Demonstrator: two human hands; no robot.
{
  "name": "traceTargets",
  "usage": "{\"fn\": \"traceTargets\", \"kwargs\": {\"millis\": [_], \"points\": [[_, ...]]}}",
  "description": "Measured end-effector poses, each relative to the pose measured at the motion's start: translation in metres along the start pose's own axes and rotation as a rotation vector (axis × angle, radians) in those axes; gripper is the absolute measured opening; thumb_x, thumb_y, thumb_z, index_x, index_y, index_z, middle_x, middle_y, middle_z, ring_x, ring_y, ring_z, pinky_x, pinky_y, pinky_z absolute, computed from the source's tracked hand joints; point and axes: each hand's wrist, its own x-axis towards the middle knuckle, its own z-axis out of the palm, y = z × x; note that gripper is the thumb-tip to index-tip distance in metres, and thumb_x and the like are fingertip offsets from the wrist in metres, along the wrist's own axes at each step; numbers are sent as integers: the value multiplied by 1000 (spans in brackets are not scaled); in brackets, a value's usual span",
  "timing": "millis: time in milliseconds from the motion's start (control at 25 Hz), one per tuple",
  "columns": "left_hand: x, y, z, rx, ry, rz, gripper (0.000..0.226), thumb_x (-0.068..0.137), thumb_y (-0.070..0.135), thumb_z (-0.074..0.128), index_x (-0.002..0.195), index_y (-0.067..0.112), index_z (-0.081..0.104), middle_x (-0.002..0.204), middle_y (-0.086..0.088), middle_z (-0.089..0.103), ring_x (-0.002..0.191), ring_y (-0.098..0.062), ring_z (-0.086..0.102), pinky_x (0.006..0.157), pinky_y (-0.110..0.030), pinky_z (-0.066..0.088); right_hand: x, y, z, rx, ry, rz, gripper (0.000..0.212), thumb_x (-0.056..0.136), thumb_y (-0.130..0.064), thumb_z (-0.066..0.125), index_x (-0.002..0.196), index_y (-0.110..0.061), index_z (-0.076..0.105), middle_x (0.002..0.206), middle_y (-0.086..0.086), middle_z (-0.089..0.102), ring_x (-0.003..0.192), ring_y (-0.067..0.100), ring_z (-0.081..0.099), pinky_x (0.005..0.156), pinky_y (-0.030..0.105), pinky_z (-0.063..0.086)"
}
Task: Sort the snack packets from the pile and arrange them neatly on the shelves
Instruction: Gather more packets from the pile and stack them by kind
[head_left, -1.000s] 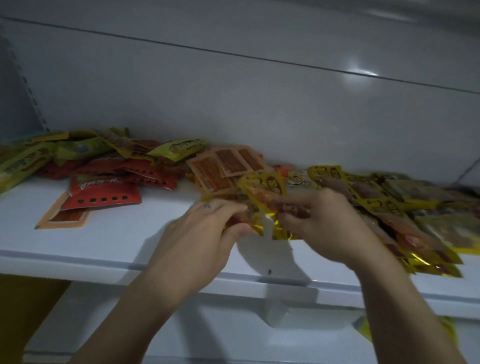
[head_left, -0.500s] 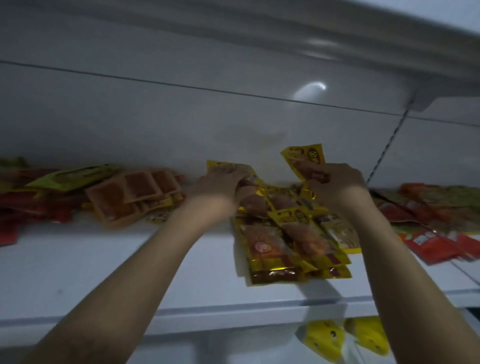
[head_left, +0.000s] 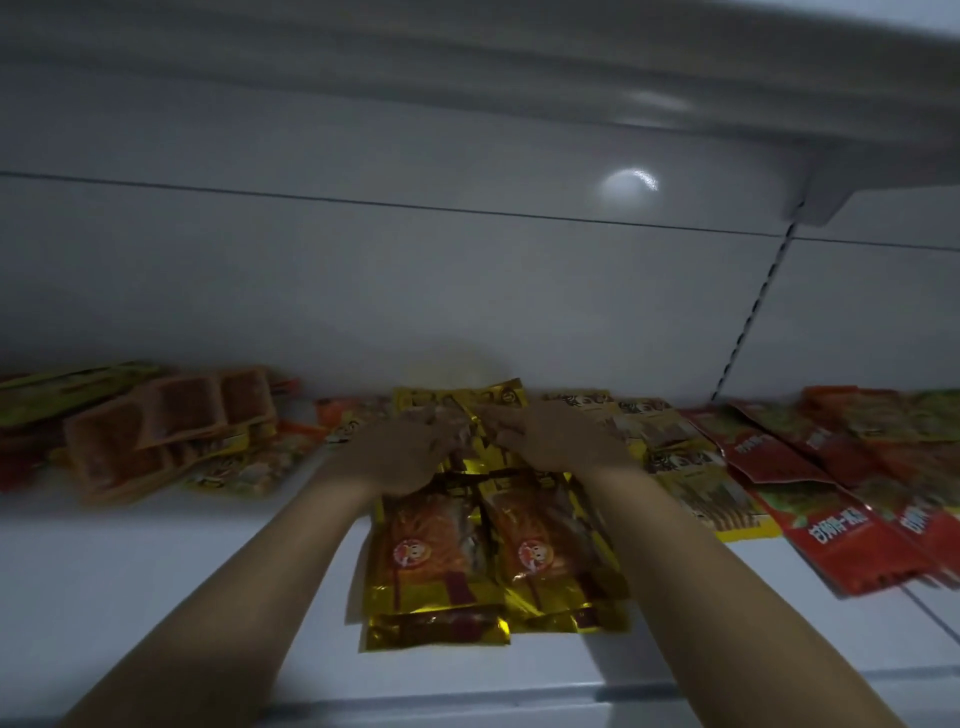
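White shelf (head_left: 156, 597) recorded across the lower frame, with a white back panel (head_left: 363, 286) behind it. Red packets (head_left: 841, 540) are fanned out, overlapping, at 3 o'clock of centre. A loose heap of orange packets (head_left: 171, 415) is seen at 9 to 10 o'clock. Gold packets (head_left: 441, 556) are stacked in two side-by-side columns at shelf centre, long edges running 12 to 6 o'clock. Yellow packets (head_left: 701, 488) lie between the gold and the red, just beside the gold. Left hand (head_left: 400, 452) is laid palm down on the far end of the left column, right hand (head_left: 561, 441) on the right column, fingertips directed to 12 o'clock and nearly met. Motion blur: whether the fingers are pressed flat or pinching a packet edge cannot be told.
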Motion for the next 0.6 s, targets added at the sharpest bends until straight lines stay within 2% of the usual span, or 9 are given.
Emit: {"fn": "traceTargets", "kwargs": {"millis": [200, 360, 440, 520, 600], "points": [[3, -19, 8, -18, 14, 36, 48, 106, 37, 31, 152, 44, 19, 165, 6, 3, 149, -27, 17, 118, -43, 24, 6, 5, -6, -18, -33, -9, 54, 99, -46, 47, 148, -24, 40, 145, 8, 48, 129, 29, 48, 102, 41, 43], [8, -32, 9, -117, -21, 52, 50, 106, 30, 38, 151, 45, 21, 165, 8, 1, 151, -25, 10, 121, -44, 16, 11, 8, -3, -28, -4, -12, 53, 96, -48, 53, 139, -17, 52, 132, 9, 59, 119, 27, 56, 97, 40, 48], [8, -31, 10, -103, -7, 50, 47, 105, 38, 33, 150, 47, 21, 165, 8, 2, 151, -25, 9, 121, -48, 14, 14, 9, -1, -42, 13, 0, 51, 94, -49, 55, 133, -16, 57, 123, 8, 64, 111, 27, 60, 92, 39, 50], [5, -24, 11, -146, 31, 19, 47, 103, 50, 24, 150, 44, 29, 164, 8, 10, 150, -25, 13, 119, -52, 15, 17, 12, 1, -66, 32, 12, 47, 92, -51, 57, 125, -17, 61, 113, 8, 66, 104, 26, 62, 86, 38, 51], [3, -14, 11, -126, 113, -35, 47, 103, 52, 20, 148, 45, 34, 162, 10, 19, 149, -26, 17, 117, -55, 14, 19, 13, 2, -68, 34, 10, 49, 91, -50, 60, 128, -19, 59, 109, 7, 66, 103, 26, 62, 83, 36, 51]]}}
